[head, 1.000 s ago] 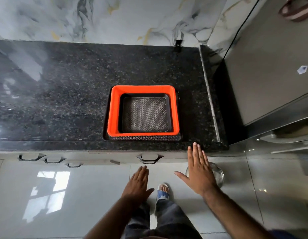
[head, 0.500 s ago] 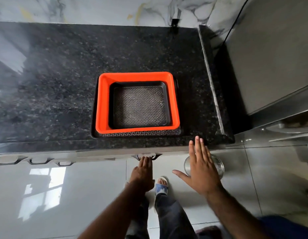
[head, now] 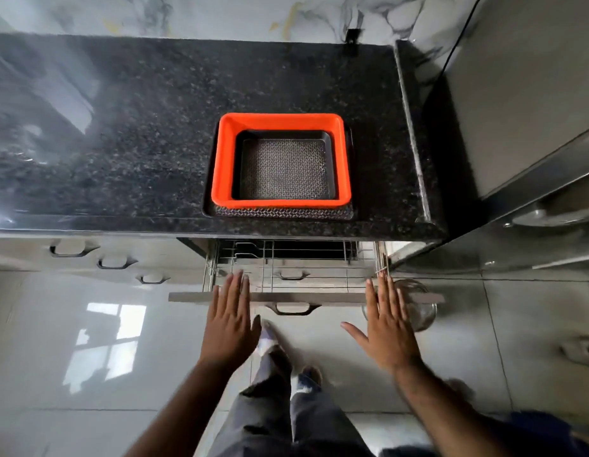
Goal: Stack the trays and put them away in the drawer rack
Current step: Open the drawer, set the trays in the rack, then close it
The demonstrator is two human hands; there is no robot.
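Observation:
Three nested trays sit on the black granite counter near its front edge: an orange tray rests in a larger dark patterned tray, and a smaller dark tray lies inside the orange one. Below the counter a drawer with a wire rack stands pulled out, its grey front panel toward me. My left hand hovers flat, fingers apart, over the panel's left part. My right hand hovers flat over its right end. Neither hand holds anything.
A tall steel-fronted appliance stands right of the counter. Shut drawers with dark handles run to the left. A glass bowl sits on the glossy tiled floor beneath my right hand. My legs and feet stand in front of the drawer.
The drawer under the trays has come out, showing its wire rack. My left hand has left the handle and both hands now hover flat above the drawer front.

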